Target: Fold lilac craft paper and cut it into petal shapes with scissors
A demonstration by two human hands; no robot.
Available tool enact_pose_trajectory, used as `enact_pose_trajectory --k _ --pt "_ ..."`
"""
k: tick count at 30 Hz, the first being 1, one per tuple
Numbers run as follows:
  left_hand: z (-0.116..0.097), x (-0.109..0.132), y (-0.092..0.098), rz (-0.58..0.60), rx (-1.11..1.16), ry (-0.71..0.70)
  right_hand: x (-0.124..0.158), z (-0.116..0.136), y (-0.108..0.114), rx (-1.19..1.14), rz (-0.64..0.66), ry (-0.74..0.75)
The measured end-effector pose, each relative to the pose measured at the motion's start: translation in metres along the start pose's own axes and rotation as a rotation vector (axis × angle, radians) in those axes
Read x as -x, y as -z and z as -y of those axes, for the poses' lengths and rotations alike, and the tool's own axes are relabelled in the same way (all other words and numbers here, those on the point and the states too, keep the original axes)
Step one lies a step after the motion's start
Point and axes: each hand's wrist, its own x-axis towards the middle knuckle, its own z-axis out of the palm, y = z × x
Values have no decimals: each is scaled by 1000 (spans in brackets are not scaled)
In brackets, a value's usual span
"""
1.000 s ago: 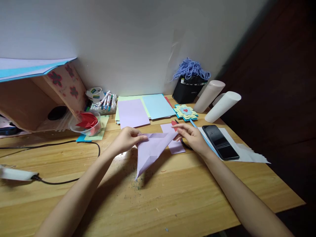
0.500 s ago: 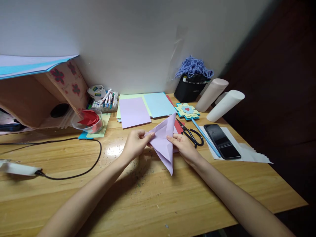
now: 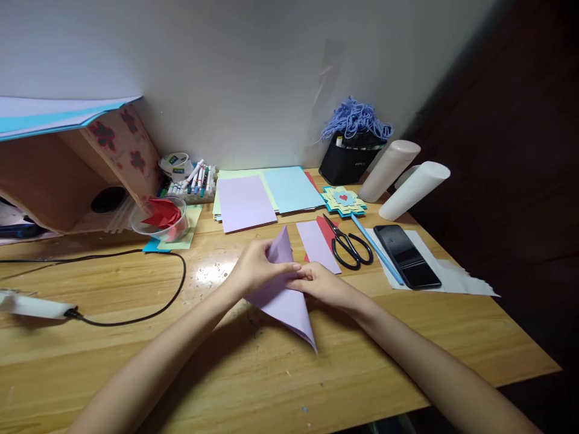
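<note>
A folded lilac paper [image 3: 286,301] lies on the wooden desk [image 3: 362,349], a long triangle with one tip pointing at me and one at the wall. My left hand [image 3: 257,270] pinches its upper left edge, fingers closed on the paper. My right hand [image 3: 323,284] meets it from the right, fingers pressed on the same fold at the middle. Both hands touch each other over the paper.
A lilac strip [image 3: 319,246] on red paper, black scissors [image 3: 348,246], a blue pencil [image 3: 375,248] and a phone [image 3: 406,256] lie to the right. Coloured sheets [image 3: 266,193], markers [image 3: 194,181], a bowl with red paper [image 3: 160,218], a black cable [image 3: 136,313], and two white cylinders [image 3: 407,181] surround them.
The paper went from held wide and flat, to turned upright, to laid down on the desk. Both hands came together at its middle fold.
</note>
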Motion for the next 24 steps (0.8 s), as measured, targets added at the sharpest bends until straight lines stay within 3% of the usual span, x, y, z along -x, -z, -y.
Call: enact_pose_trajectory --k 5,12,15,21,24 --pt "-4 0 -1 -67 94 128 2 6 -11 -30 -2 11" --pt "6 -14 33 -295 252 189 5 12 -9 -48 0 3" --pt "11 -17 43 -344 329 199 4 12 -5 -36 -58 17" --pt "23 -22 55 -277 396 207 1 13 14 52 -293 99" --pt "27 -23 66 -226 291 164 4 15 25 152 -359 126"
